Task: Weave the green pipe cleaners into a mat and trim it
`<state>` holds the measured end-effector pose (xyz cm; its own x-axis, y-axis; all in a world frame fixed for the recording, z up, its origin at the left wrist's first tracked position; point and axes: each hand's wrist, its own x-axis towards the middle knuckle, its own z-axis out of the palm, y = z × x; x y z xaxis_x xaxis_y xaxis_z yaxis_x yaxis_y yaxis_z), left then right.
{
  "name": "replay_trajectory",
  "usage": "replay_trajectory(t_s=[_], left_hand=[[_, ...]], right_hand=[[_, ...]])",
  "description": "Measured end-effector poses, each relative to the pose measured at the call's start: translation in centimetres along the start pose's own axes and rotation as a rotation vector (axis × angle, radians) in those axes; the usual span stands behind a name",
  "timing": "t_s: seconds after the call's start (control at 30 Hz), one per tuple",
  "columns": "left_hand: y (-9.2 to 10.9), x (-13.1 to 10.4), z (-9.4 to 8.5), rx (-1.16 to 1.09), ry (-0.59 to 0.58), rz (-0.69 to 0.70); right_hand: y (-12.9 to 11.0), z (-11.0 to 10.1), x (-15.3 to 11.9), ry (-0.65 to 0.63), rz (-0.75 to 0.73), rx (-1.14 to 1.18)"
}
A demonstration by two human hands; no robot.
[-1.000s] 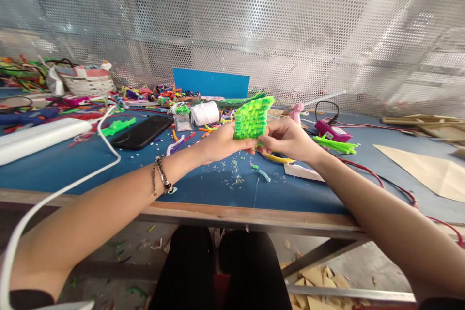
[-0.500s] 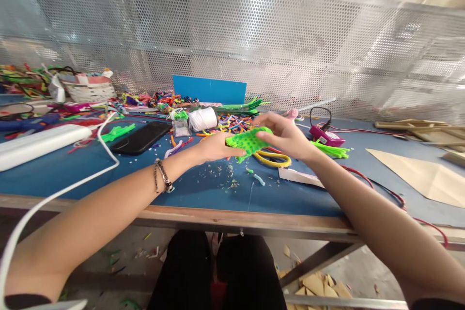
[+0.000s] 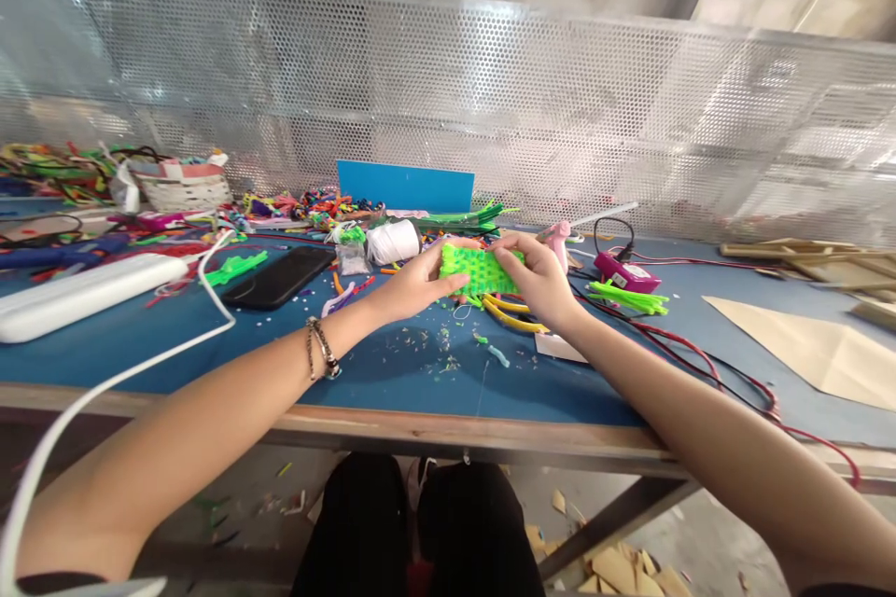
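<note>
Between my two hands is a bright green woven pipe-cleaner panel [image 3: 483, 271], held up above the table with its checked face toward me. My left hand [image 3: 420, 282] grips its left edge, thumb in front. The right end is pinched by my right hand [image 3: 538, 278], fingers along the top corner. Below the panel lies a yellow bent pipe-cleaner bundle [image 3: 510, 313], partly covered by my right hand. Small green and pale blue scraps [image 3: 497, 354] are scattered on the blue table [image 3: 406, 382] in front.
A white yarn spool [image 3: 393, 242] and a black phone [image 3: 281, 279] stand left of my hands. Further left is a white power strip [image 3: 91, 294] with its cable. On the right are a pink glue gun [image 3: 558, 242], green pipe cleaners [image 3: 628, 298], a purple box [image 3: 627, 272] and brown paper [image 3: 812, 350].
The green panel has turned from a tilted position to face me more squarely. My right hand has shifted slightly left and lower on its edge. The camera view has tilted up a little.
</note>
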<state>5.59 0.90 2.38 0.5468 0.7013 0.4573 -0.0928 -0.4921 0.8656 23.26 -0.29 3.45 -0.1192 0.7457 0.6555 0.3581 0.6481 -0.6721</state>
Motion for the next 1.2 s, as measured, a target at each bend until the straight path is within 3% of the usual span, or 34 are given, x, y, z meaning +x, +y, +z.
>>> replay_trajectory(t_s=[0.17,0.27,0.43,0.5,0.63,0.77,0.9,0.97,1.1,1.2], left_hand=[[-0.4,0.3,-0.7,-0.093,0.017,0.056],[-0.3,0.4,-1.1,-0.007,0.091,0.012],[0.0,0.5,-1.6,0.249,0.353,-0.085],[0.0,0.5,-1.6,0.324,0.388,-0.101],[0.0,0.3,-1.4,0.290,0.287,-0.082],[-0.1,0.0,-0.6,0.170,0.165,-0.085],[-0.4,-0.2,0.2,0.149,0.211,-0.121],[-0.4,-0.4,0.5,0.152,0.223,-0.126],[0.2,-0.9,0.8,0.241,0.074,-0.142],[0.6,-1.0,1.2,0.357,0.057,-0.137]], right_hand=[[0.0,-0.1,-0.1,-0.137,0.182,0.356],[-0.3,-0.3,-0.3,-0.230,0.071,0.283],[-0.7,-0.8,-0.6,-0.547,-0.118,0.097],[-0.7,-1.0,-0.5,-0.601,-0.156,-0.001],[-0.1,-1.5,0.0,-0.596,-0.213,0.034],[0.1,-1.4,0.4,-0.558,-0.165,0.182],[-0.2,-0.7,0.2,-0.538,-0.026,0.260],[-0.4,-0.4,0.0,-0.493,0.046,0.273],[-0.2,0.0,-0.1,-0.342,0.089,0.174],[-0.1,0.4,-0.4,-0.275,0.116,0.121]])
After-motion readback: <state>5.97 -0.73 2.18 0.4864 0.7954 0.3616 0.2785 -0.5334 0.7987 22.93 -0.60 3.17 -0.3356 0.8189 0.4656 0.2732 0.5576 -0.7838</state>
